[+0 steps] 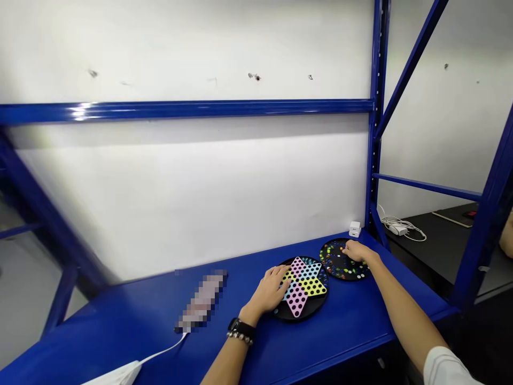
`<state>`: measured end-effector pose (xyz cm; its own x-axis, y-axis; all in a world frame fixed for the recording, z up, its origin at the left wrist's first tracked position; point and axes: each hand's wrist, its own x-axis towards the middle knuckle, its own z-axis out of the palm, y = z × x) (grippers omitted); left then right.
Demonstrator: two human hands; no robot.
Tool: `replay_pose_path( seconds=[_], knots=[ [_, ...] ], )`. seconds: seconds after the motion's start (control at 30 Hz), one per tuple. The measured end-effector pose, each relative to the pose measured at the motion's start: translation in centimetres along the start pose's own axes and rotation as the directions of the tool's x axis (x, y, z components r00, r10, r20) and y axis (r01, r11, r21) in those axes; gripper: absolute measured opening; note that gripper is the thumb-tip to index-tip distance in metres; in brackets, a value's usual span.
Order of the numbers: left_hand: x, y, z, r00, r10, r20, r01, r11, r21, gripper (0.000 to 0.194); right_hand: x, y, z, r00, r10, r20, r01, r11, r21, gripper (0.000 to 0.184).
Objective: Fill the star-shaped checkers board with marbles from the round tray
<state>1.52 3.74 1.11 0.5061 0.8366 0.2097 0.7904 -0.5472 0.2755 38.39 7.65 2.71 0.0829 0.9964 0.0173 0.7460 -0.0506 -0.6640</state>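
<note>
Left hand (272, 289) lies spread on the star board (297, 286).
From the head view, blue tabletop (328, 326) separates the board from the front edge; to the right, a round black tray (339, 261) holds small, glossy, multicoloured pieces near white plastic adapters (355, 230); perforated pastel points shape the board; the right hand (356, 251) curls over the tray, any pinch impossible to tell.

We're looking at a workshop or storeroom bay: blue metal racking (192, 109) is framing a blue worktop (132, 310), a scuffed white wall (192, 187) is rising behind (marked in several spots), and perforated uprights (375, 80) are standing right.
</note>
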Motion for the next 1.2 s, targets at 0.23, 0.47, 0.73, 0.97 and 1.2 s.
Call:
replay_pose_path(
  seconds=[0.23,0.47,0.73,0.97,1.2],
  knots=[
    [0.0,0.3,-0.1,1.000,-0.010,0.019,0.011,1.000,-0.007,0.050,-5.0,-7.6,3.1,0.879,-0.469,0.086,0.467,0.883,0.041,0.034],
    [-0.1,0.3,0.1,1.000,0.000,-0.008,0.000,1.000,0.011,0.048,-11.0,-11.5,9.4,0.666,-0.685,0.294,0.746,0.612,-0.263,0.038],
    [0.0,0.1,0.1,1.000,-0.005,0.000,0.005,1.000,0.019,0.048,-11.7,-11.2,10.2,0.591,-0.782,0.198,0.795,0.524,-0.304,0.021],
    [0.1,0.0,0.3,1.000,0.010,-0.008,-0.010,1.000,0.026,0.048,-11.8,-10.9,12.0,0.500,-0.858,0.121,0.846,0.453,-0.281,0.020],
    [0.1,0.0,0.4,1.000,0.017,-0.016,-0.017,1.000,0.021,0.048,-11.9,-10.9,11.8,0.522,-0.851,0.052,0.828,0.492,-0.268,0.023]
  ],
)
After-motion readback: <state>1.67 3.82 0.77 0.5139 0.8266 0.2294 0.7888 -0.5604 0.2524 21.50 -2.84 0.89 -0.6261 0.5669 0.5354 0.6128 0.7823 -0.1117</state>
